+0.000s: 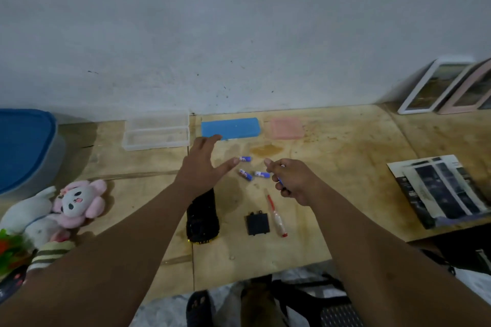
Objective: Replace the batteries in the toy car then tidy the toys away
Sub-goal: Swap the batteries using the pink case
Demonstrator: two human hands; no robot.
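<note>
At the lower left of the frame, the pink and white plush toys [66,204] lie heaped on the pale plywood tabletop [345,167], below the blue-lidded plastic tub [24,146] at the left edge. Just left of centre, my left hand [202,167] hovers with fingers spread wide and nothing in its grip, thumb reaching toward the topmost of the small blue-and-white cylindrical batteries [245,159]; I cannot tell if it touches. Under that wrist, the black toy car [203,218] lies partly hidden by my forearm. Two more batteries sit at centre, just beside each other. Right of them, my right hand [289,180] curls its grip around a slim blue object, likely another battery. Below it rest the black rectangular battery cover [257,223] and the red-tipped clear-handled screwdriver [276,216].

The risks, as I judge them: loose batteries are round and could roll if my spread fingers nudge them; old and new cells look alike here, so mixing them is easy; my forearm could sweep the car.
</note>
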